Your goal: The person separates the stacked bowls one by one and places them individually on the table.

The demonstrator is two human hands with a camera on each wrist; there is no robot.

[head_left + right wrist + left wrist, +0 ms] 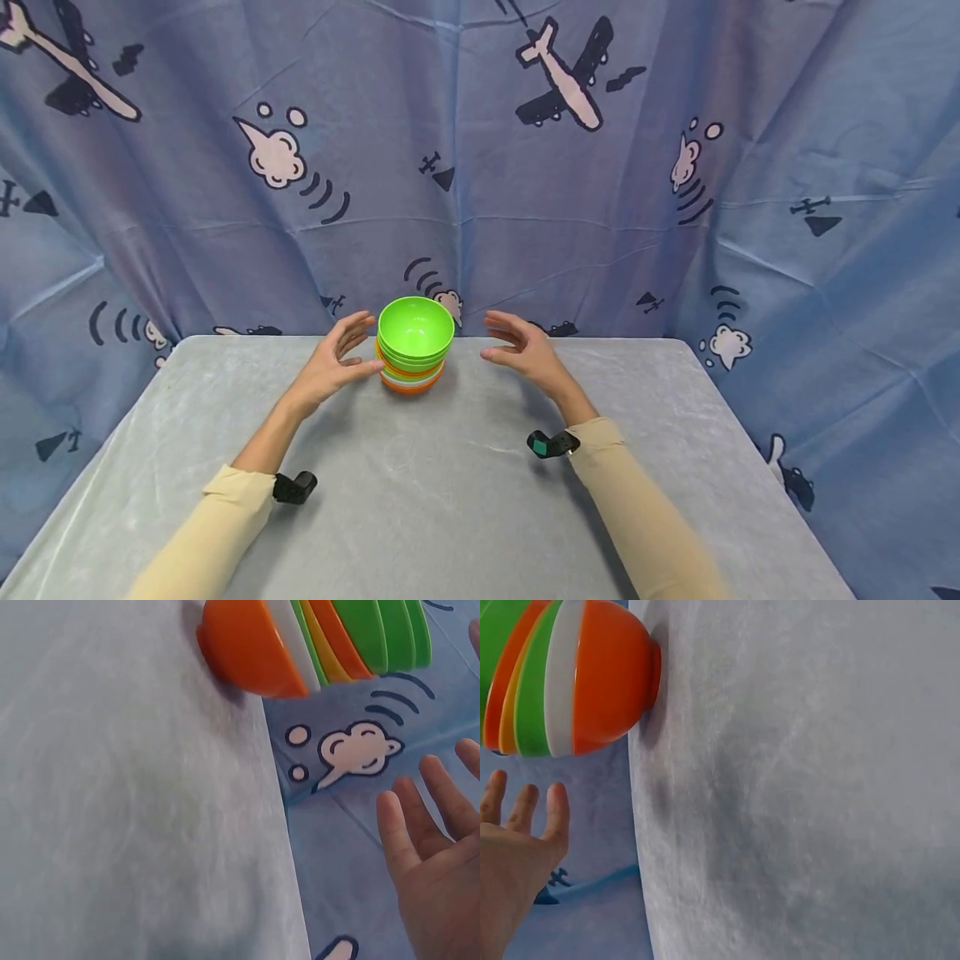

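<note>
A stack of nested bowls stands upright at the far side of the table, bright green on top with orange, yellow, white and green rims below. In the left wrist view its lowest bowl is orange with a small foot on the cloth. My left hand is close to the stack's left side, fingers spread and apart from the bowls in the left wrist view. On the other side my right hand hovers with a gap to the stack, fingers loosely bent and holding nothing. The right wrist view shows the same bowls beyond my fingers.
A pale grey cloth covers the table. Right behind its back edge hangs a blue curtain printed with planes and clouds. Each wrist carries a black camera, one on the left and one on the right.
</note>
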